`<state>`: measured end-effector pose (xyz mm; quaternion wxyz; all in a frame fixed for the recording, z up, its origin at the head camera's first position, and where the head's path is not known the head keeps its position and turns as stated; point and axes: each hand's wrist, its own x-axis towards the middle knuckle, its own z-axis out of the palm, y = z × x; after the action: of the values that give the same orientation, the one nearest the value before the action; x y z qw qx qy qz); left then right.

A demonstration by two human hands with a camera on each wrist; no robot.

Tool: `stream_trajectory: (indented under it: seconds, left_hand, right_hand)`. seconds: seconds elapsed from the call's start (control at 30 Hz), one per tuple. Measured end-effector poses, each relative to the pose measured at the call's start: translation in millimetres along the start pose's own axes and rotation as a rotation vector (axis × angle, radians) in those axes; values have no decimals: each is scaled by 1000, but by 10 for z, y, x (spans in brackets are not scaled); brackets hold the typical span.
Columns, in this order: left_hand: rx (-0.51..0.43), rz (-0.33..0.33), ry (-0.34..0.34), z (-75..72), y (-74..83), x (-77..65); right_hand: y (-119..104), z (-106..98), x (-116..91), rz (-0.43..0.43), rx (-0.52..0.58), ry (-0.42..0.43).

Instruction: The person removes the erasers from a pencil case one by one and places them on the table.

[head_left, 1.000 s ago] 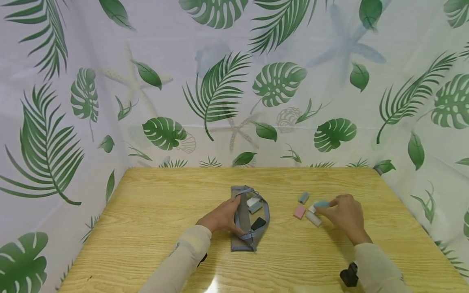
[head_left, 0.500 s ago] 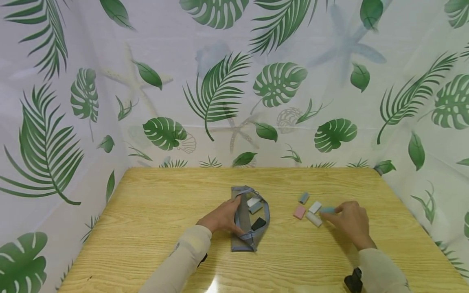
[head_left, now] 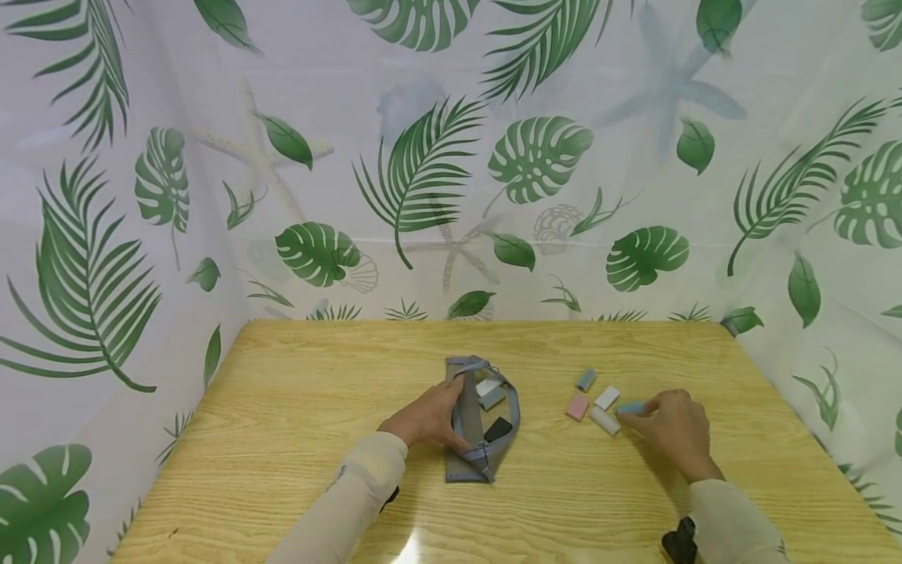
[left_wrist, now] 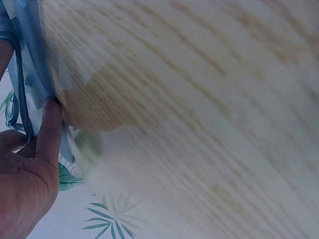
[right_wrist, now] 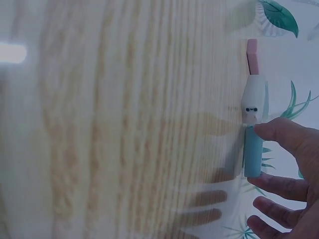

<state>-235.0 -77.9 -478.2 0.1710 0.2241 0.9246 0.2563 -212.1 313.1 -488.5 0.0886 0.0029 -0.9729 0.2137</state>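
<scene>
A grey mesh zip pouch [head_left: 467, 462] with blue edging lies gaping on the wooden table, and my left hand [head_left: 428, 417] grips its near side, thumb and fingers spread along the opening. Inside show a white block [head_left: 486, 387], a grey-blue block [head_left: 492, 399] and a black piece [head_left: 498, 430]. My right hand [head_left: 672, 429] pinches a blue eraser-like block [right_wrist: 253, 152] by its ends between thumb and forefinger, low over the table. Beside it lie a white block [head_left: 607, 398], an off-white block [head_left: 604, 421], a pink block [head_left: 577, 407] and a grey-blue block [head_left: 586, 381].
The wooden table [head_left: 317, 376] ends at a leaf-printed cloth [head_left: 451, 157] at the back and on both sides. A small dark device [head_left: 680, 540] is strapped at the right wrist. The loose blocks sit in a cluster right of the pouch.
My right hand has moved slightly right and nearer with the blue block, uncovering the white block, then stays almost still. The left hand and the pouch stay put.
</scene>
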Motion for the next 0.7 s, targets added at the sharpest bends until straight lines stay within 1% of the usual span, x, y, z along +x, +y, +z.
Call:
stream_trajectory:
  seconds: [0.2, 0.47, 0.7]
  left_hand:
    - [-2, 3, -2, -10, 6, -7]
    - [8, 0, -7, -3, 5, -6]
    - [16, 0, -6, 3, -1, 3]
  right_hand:
    - [-9, 4, -16, 1, 3, -11]
    - [-15, -6, -27, 20, 55, -44]
    - [21, -6, -15, 17, 84, -69]
